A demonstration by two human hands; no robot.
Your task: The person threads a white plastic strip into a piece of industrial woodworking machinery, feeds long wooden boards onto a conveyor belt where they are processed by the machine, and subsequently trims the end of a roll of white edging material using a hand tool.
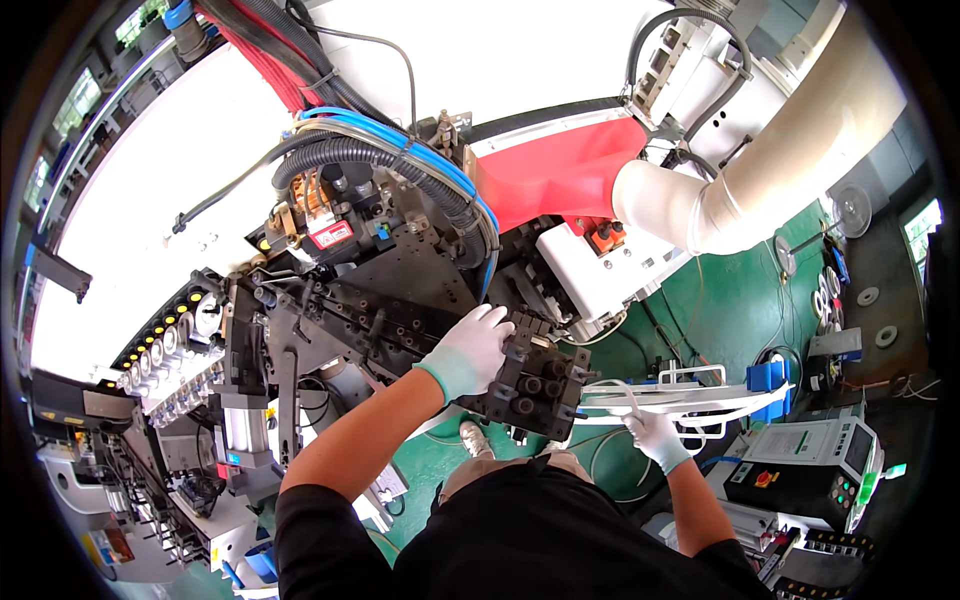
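Observation:
Both my hands wear whitish gloves. My left hand [472, 350] lies on the dark machine arm [400, 310], its fingers stretched and slightly apart, right beside a black roller block [540, 385] with several round rollers. It grips nothing that I can see. Farther right, my right hand [655, 438] has its fingers closed on a thin white cable [630, 398], next to the white guide rails [690, 400]. These rails run from near the roller block to a blue bracket [768, 390]. The right fingertips are small in view, and part of the cable is hidden by the glove.
A red hood [550, 175] joins a thick beige duct [790, 130] above the machine. Blue and black hoses [440, 165] arch over the arm. At lower right stands a control box [810, 465] with a red button. Small rollers [170, 350] line the left side.

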